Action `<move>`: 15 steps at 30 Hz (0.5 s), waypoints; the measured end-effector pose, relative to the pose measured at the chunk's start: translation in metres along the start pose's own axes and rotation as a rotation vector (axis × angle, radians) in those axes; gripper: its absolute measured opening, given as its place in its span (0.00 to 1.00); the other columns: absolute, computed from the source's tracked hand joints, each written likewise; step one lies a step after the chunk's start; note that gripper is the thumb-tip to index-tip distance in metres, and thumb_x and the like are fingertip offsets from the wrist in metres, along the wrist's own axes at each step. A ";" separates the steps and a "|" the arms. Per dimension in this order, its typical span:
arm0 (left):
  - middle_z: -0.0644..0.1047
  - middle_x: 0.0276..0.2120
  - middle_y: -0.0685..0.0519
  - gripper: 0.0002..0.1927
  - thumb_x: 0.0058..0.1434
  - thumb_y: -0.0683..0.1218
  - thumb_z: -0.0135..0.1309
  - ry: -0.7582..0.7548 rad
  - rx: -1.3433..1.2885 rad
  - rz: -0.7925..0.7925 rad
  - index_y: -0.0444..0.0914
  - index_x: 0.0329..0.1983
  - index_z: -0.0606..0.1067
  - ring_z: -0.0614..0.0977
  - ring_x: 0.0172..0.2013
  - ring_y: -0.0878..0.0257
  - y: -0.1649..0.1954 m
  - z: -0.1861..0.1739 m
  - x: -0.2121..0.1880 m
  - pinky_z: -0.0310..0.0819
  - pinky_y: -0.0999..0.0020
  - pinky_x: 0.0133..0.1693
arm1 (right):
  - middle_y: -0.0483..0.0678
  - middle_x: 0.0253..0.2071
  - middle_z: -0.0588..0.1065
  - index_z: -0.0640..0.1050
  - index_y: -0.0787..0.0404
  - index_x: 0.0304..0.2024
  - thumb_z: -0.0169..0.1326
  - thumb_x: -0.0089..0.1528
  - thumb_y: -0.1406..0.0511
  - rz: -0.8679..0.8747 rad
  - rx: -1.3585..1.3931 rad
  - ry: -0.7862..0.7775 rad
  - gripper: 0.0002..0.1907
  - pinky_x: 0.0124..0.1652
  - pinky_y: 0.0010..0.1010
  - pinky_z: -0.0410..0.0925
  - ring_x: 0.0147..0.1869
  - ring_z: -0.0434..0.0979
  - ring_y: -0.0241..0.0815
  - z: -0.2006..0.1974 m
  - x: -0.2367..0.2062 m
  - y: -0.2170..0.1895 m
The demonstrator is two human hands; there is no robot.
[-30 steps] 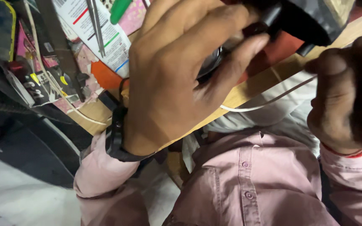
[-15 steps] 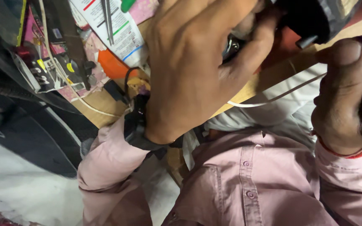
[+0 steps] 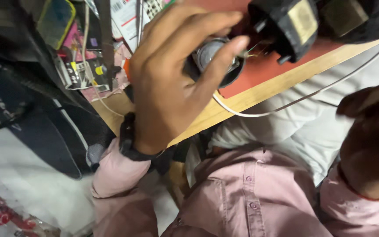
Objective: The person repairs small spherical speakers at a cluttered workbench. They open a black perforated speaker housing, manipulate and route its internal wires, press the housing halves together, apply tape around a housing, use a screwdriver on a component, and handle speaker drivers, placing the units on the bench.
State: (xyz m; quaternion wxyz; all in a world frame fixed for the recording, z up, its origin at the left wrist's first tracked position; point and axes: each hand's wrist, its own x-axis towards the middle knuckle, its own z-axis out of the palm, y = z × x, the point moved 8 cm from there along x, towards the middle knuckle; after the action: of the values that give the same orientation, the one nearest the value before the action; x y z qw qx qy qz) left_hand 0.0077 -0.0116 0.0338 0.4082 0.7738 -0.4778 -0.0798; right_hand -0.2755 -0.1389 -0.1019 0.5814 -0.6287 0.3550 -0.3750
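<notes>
My left hand (image 3: 172, 83) is closed around a small round part (image 3: 213, 57) with a metal face and a black rim, thumb and fingers pinching its edge over the red mat (image 3: 281, 66). Thin wires join this part to a black boxy device (image 3: 292, 22) with a brass-coloured plate at the top of the head view. My right hand (image 3: 371, 136) hangs at the right edge, below the table and apart from the device; its fingers are curled and blurred, and what they hold is hidden. A white wire (image 3: 303, 96) runs from under my left hand towards the right.
The wooden table edge (image 3: 246, 103) crosses the view diagonally. Papers and tools (image 3: 119, 17) lie at the top left, beside a black bag (image 3: 36, 118). A printed plastic bag (image 3: 5, 215) sits at the bottom left. My pink shirt (image 3: 251, 197) fills the bottom.
My right hand has dropped down and to the right, away from the black device. My left hand keeps its grip on the round part, which now shows more fully.
</notes>
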 end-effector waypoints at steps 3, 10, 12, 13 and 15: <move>0.79 0.42 0.51 0.10 0.69 0.39 0.67 0.106 0.162 0.053 0.35 0.50 0.79 0.82 0.45 0.57 0.024 -0.026 -0.010 0.75 0.62 0.59 | 0.50 0.39 0.68 0.69 0.74 0.53 0.46 0.82 0.63 -0.053 0.051 0.009 0.15 0.40 0.27 0.64 0.36 0.66 0.38 -0.016 0.011 -0.005; 0.80 0.39 0.51 0.10 0.64 0.36 0.67 0.394 0.187 -0.055 0.36 0.46 0.81 0.83 0.45 0.59 0.054 -0.065 -0.052 0.77 0.61 0.62 | 0.50 0.46 0.69 0.68 0.72 0.46 0.49 0.80 0.64 -0.259 0.148 -0.056 0.14 0.47 0.31 0.71 0.42 0.71 0.40 -0.039 0.059 -0.043; 0.80 0.39 0.51 0.09 0.64 0.35 0.66 0.435 0.150 -0.088 0.36 0.46 0.81 0.83 0.46 0.58 0.056 -0.063 -0.064 0.77 0.63 0.58 | 0.51 0.49 0.69 0.69 0.72 0.47 0.51 0.78 0.68 -0.291 0.117 -0.074 0.10 0.51 0.31 0.72 0.46 0.72 0.40 -0.039 0.069 -0.059; 0.80 0.39 0.51 0.09 0.65 0.35 0.66 0.456 0.109 -0.107 0.36 0.46 0.81 0.83 0.46 0.58 0.056 -0.060 -0.072 0.77 0.64 0.56 | 0.51 0.50 0.69 0.69 0.73 0.48 0.52 0.77 0.72 -0.308 0.093 -0.079 0.06 0.53 0.30 0.72 0.48 0.73 0.39 -0.035 0.074 -0.066; 0.80 0.40 0.51 0.08 0.66 0.35 0.65 0.466 -0.004 -0.133 0.37 0.46 0.81 0.83 0.43 0.60 0.054 -0.051 -0.077 0.77 0.66 0.49 | 0.52 0.51 0.71 0.71 0.72 0.50 0.54 0.74 0.78 -0.300 0.076 -0.046 0.05 0.55 0.28 0.73 0.49 0.74 0.38 -0.028 0.086 -0.075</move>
State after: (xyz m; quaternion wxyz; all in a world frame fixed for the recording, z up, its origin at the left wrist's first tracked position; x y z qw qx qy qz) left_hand -0.0434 0.0674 0.0842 0.5030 0.8001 -0.3186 0.0732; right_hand -0.2589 -0.2227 -0.0204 0.5503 -0.6607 0.2291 -0.4563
